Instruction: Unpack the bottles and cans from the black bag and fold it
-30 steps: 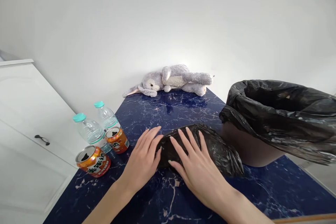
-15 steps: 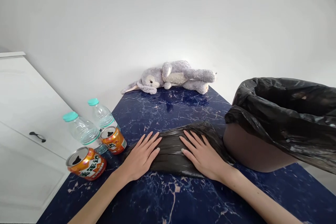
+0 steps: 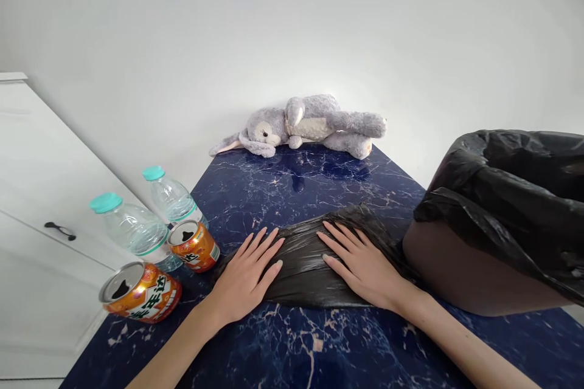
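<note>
A black plastic bag (image 3: pixel 303 261) lies flattened on the blue marbled tabletop (image 3: pixel 274 346). My left hand (image 3: pixel 246 273) rests flat on its left part, fingers spread and palm down. On the right part lies my right hand (image 3: pixel 360 264), also palm down with its fingers apart. Neither hand grips anything. Left of my left hand stand two opened orange soda cans, the nearer can (image 3: pixel 141 295) and the farther can (image 3: pixel 196 247). The bag's right end reaches close to a brown bin (image 3: pixel 465 267).
Two clear bottles with turquoise caps, a nearer bottle (image 3: pixel 137 234) and a farther bottle (image 3: pixel 176 197), stand behind the cans. A black liner (image 3: pixel 483 213) covers the bin's rim. A grey plush rabbit (image 3: pixel 314 124) lies by the wall. At left is a white cabinet (image 3: pixel 41 164).
The view has shifted slightly closer, so the bin sits farther right and the cans farther left. Both hands stay flat on the bag, in nearly the same spots.
</note>
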Demonstrator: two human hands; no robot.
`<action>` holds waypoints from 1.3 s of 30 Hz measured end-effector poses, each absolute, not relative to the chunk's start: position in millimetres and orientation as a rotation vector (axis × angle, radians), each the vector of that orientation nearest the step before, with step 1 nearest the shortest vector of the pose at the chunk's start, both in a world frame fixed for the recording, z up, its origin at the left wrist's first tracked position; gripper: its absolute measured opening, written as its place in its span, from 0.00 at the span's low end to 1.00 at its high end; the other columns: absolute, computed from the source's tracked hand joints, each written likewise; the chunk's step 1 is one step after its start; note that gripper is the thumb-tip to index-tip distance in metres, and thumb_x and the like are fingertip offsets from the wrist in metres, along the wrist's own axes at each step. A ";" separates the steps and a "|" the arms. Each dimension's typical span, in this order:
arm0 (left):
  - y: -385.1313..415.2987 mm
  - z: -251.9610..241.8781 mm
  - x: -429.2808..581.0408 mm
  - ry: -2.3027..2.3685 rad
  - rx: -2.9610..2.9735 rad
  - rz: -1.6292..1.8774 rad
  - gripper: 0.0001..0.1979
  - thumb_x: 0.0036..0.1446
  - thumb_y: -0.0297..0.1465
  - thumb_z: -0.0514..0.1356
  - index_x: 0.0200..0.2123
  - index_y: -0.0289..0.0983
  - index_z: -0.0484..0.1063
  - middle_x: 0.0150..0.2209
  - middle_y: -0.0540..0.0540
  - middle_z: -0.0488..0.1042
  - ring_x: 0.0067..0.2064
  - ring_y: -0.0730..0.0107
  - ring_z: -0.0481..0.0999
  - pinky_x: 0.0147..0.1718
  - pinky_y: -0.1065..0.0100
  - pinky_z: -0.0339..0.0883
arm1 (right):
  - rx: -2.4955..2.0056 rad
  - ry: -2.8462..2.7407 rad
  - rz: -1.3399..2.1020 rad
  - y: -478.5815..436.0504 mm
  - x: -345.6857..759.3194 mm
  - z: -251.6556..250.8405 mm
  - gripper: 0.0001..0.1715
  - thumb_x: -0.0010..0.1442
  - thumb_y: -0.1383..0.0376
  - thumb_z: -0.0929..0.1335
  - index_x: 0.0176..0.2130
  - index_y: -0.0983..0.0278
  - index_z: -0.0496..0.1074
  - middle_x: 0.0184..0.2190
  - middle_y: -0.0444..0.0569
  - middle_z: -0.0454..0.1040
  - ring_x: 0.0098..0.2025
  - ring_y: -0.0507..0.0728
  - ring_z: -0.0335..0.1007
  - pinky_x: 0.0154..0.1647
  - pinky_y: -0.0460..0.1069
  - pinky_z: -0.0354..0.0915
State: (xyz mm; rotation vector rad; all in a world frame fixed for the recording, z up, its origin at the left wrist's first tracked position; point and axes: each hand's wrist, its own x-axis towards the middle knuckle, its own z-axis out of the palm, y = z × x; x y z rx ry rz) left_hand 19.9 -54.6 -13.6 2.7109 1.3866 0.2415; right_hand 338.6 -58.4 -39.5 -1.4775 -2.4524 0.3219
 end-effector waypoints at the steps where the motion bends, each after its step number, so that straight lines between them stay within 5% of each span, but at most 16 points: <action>1: -54.3 -13.7 20.2 1.397 2.710 0.234 0.29 0.78 0.43 0.48 0.78 0.50 0.50 0.79 0.51 0.49 0.79 0.56 0.47 0.76 0.44 0.47 | -1.476 -2.454 0.327 -58.0 338.9 -39.8 0.36 0.79 0.44 0.51 0.78 0.49 0.48 0.80 0.42 0.42 0.81 0.62 0.37 0.79 0.69 0.43; 8: -61.0 -9.3 22.3 1.464 2.783 0.203 0.28 0.79 0.42 0.46 0.76 0.45 0.55 0.78 0.49 0.53 0.78 0.55 0.52 0.74 0.45 0.55 | -1.469 -2.452 0.379 -56.2 340.4 -42.7 0.37 0.78 0.42 0.50 0.78 0.47 0.46 0.79 0.37 0.39 0.81 0.63 0.35 0.79 0.69 0.41; 14: -89.8 1.0 19.7 1.788 2.955 0.433 0.24 0.75 0.40 0.51 0.63 0.33 0.74 0.63 0.38 0.77 0.64 0.47 0.76 0.68 0.42 0.64 | -1.441 -2.413 0.400 -55.2 340.9 -41.3 0.39 0.77 0.41 0.49 0.77 0.49 0.50 0.79 0.38 0.40 0.81 0.64 0.36 0.80 0.68 0.43; 24: -117.0 24.2 12.7 2.214 2.750 0.087 0.31 0.74 0.41 0.43 0.60 0.26 0.75 0.47 0.28 0.83 0.47 0.40 0.83 0.47 0.43 0.75 | -1.324 -2.346 0.457 -67.9 342.8 -29.6 0.40 0.78 0.43 0.50 0.76 0.57 0.57 0.78 0.47 0.49 0.80 0.66 0.41 0.79 0.70 0.45; 30: -124.8 33.6 -6.9 2.168 2.429 0.067 0.29 0.64 0.52 0.55 0.50 0.34 0.81 0.55 0.30 0.82 0.59 0.34 0.79 0.59 0.40 0.71 | -1.190 -2.352 0.371 -76.5 339.8 -19.1 0.38 0.79 0.47 0.51 0.74 0.64 0.62 0.77 0.52 0.54 0.80 0.65 0.43 0.80 0.67 0.45; 36: -144.2 78.5 -21.4 1.993 2.090 0.216 0.26 0.63 0.57 0.56 0.45 0.42 0.77 0.43 0.42 0.85 0.46 0.49 0.86 0.43 0.59 0.80 | -1.075 -2.361 0.502 -85.5 331.9 -18.3 0.36 0.79 0.47 0.54 0.74 0.61 0.61 0.77 0.51 0.54 0.79 0.65 0.43 0.80 0.67 0.46; 39: -148.2 104.4 -23.7 2.025 2.012 0.445 0.27 0.58 0.59 0.61 0.48 0.45 0.76 0.48 0.43 0.84 0.50 0.48 0.85 0.45 0.60 0.81 | -1.020 -2.372 0.612 -89.2 326.2 -19.4 0.35 0.79 0.48 0.55 0.74 0.61 0.61 0.77 0.51 0.54 0.79 0.66 0.43 0.80 0.67 0.44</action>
